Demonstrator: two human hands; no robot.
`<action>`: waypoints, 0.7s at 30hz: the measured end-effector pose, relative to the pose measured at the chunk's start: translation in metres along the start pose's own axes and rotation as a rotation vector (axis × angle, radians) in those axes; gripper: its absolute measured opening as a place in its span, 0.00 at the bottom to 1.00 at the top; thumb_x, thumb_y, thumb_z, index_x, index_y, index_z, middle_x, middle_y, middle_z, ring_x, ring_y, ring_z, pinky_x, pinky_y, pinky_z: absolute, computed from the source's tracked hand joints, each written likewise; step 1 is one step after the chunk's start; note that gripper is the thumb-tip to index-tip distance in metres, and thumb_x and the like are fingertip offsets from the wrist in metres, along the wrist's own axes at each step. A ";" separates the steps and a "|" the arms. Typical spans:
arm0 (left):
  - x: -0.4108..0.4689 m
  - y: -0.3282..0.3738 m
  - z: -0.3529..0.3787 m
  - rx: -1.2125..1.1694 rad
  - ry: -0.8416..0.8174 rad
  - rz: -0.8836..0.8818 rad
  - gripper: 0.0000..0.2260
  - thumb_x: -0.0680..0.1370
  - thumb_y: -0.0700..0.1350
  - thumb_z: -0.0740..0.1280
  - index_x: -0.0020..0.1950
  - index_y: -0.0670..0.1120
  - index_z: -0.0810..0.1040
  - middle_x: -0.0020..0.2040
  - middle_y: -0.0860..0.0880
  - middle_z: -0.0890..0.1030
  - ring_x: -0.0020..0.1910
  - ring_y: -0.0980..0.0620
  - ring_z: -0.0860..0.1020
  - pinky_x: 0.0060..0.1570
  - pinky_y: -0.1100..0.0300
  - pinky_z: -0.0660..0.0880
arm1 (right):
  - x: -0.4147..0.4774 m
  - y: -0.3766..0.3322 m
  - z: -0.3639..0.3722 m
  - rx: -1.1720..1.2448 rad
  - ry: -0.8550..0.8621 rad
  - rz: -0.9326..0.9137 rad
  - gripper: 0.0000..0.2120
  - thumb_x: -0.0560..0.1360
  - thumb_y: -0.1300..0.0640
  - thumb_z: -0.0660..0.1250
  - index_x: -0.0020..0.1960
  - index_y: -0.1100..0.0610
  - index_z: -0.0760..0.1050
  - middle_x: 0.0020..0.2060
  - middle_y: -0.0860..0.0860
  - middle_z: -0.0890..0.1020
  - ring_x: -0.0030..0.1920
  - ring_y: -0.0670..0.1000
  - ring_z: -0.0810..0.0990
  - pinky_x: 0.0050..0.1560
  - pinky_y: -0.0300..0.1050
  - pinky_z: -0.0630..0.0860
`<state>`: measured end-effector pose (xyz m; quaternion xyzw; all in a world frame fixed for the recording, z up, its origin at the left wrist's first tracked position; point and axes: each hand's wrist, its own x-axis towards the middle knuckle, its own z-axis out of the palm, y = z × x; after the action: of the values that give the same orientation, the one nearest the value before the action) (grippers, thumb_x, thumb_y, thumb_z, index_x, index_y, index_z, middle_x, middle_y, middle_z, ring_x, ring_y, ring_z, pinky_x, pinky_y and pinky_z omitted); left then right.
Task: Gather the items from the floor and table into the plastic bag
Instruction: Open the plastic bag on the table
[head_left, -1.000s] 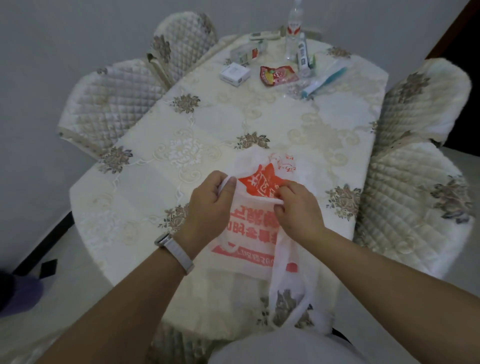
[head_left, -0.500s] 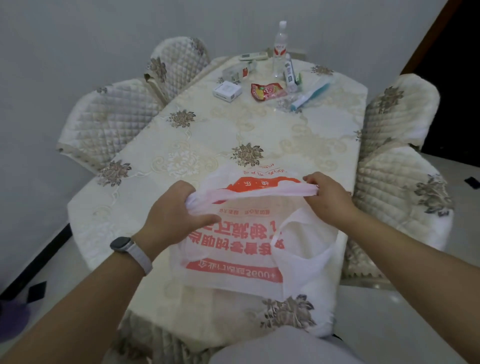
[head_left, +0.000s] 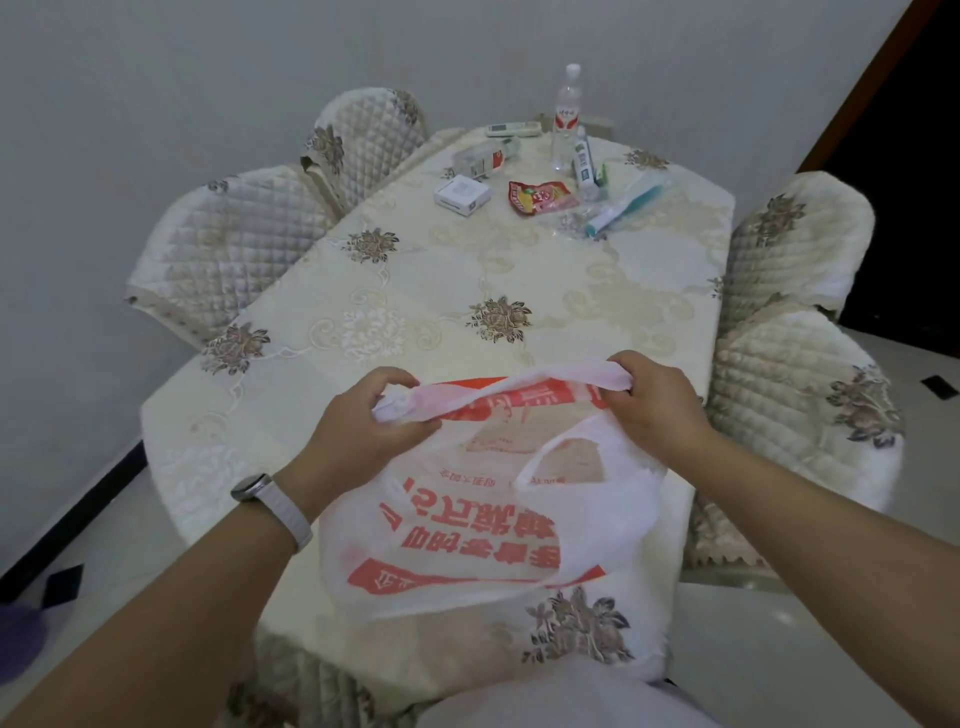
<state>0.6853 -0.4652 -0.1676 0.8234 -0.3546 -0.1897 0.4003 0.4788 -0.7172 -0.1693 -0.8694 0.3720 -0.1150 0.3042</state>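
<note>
A white plastic bag (head_left: 467, 525) with red print hangs over the near edge of the table (head_left: 467, 270). My left hand (head_left: 363, 421) and my right hand (head_left: 654, 400) each grip the bag's top rim and hold it stretched between them. At the table's far end lie a white box (head_left: 461, 194), a red snack packet (head_left: 540, 196), a clear water bottle (head_left: 566, 119), a toothpaste tube (head_left: 583, 165), a teal toothbrush pack (head_left: 626, 208), a clear-wrapped package (head_left: 480, 158) and a remote control (head_left: 513, 129).
Quilted chairs stand on both sides: two on the left (head_left: 228, 249) and two on the right (head_left: 800, 239). A grey wall runs along the left and back. A dark doorway (head_left: 904, 156) is at the right. Pale floor tiles show on both sides.
My hands have pulled further apart and lifted the bag's rim, so the bag has spread wider. The view has tilted up and shows more of the table's far end.
</note>
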 end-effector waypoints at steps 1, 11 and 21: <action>-0.002 -0.001 -0.002 0.026 -0.048 0.008 0.16 0.65 0.61 0.77 0.48 0.59 0.78 0.46 0.60 0.82 0.44 0.63 0.78 0.43 0.71 0.71 | 0.000 0.003 -0.001 -0.066 -0.023 -0.010 0.05 0.74 0.49 0.66 0.45 0.50 0.76 0.37 0.48 0.82 0.41 0.55 0.79 0.42 0.51 0.76; -0.005 -0.008 -0.006 -0.012 -0.026 -0.127 0.12 0.68 0.51 0.79 0.41 0.48 0.79 0.37 0.52 0.80 0.37 0.57 0.78 0.37 0.61 0.71 | 0.001 0.027 -0.004 -0.492 -0.080 -0.258 0.10 0.75 0.48 0.67 0.41 0.55 0.76 0.37 0.49 0.75 0.39 0.54 0.78 0.32 0.44 0.68; -0.003 -0.001 0.006 -0.265 0.216 -0.130 0.06 0.75 0.45 0.73 0.41 0.53 0.79 0.33 0.60 0.81 0.32 0.64 0.77 0.31 0.72 0.70 | -0.003 0.009 0.019 0.275 0.111 0.278 0.07 0.77 0.63 0.60 0.47 0.57 0.77 0.39 0.51 0.79 0.41 0.54 0.75 0.36 0.44 0.68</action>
<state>0.6800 -0.4654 -0.1724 0.8003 -0.2272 -0.1706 0.5280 0.4799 -0.7116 -0.1900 -0.7523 0.4855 -0.1694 0.4119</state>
